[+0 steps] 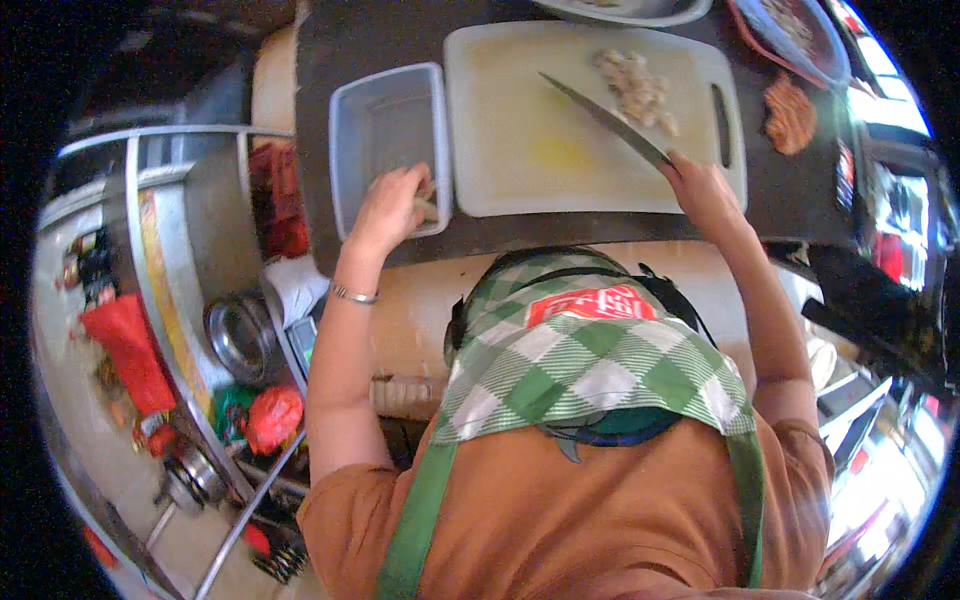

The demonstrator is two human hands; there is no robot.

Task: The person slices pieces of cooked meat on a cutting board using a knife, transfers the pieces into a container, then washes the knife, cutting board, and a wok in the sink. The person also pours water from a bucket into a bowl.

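Note:
My right hand grips a long kitchen knife by its handle end. The blade slants up and left over a white plastic cutting board. Behind the blade, on the board's far right part, lies a heap of chopped pale pieces, apparently meat. My left hand reaches into a translucent plastic container left of the board. Its fingers are curled beside pale pieces at the container's near right corner. Whether they hold any is hidden. A yellowish wet patch marks the board.
At the top stands a bowl, cut off by the frame. A reddish basket with pale contents sits at the far right, near an orange-brown lump on the dark counter. A metal rack with pots stands at left.

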